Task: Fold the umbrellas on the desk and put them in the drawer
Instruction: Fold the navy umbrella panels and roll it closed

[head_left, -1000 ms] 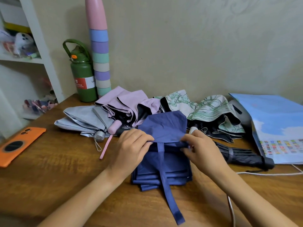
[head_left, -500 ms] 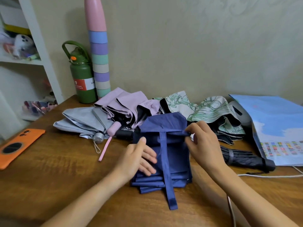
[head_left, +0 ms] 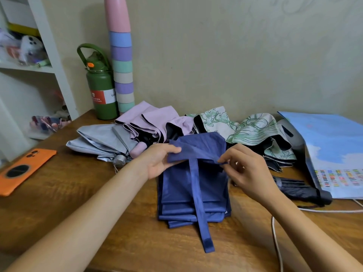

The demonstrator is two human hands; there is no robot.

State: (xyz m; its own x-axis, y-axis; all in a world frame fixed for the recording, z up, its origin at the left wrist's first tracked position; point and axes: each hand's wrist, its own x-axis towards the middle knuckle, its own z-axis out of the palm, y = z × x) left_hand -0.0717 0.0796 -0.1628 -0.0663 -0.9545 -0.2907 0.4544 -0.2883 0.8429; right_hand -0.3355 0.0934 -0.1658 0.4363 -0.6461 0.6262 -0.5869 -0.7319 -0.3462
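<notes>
At mid-surface [head_left: 245, 250], blue umbrella [head_left: 193, 185] lying flat, top panel pinched by left hand [head_left: 157, 161] and right hand [head_left: 243, 169] fingers, likely to square the pleats before strapping [head_left: 198, 203].

The green bottle [head_left: 102, 89] wears a red and white label [head_left: 103, 97]. On the label's white part only the letters "Va" can be read; the small white print on its red part is too blurred to make out. Far right of the bottle, the blue folder [head_left: 332, 146] carries rows of small coloured flags, with no readable words.
</notes>
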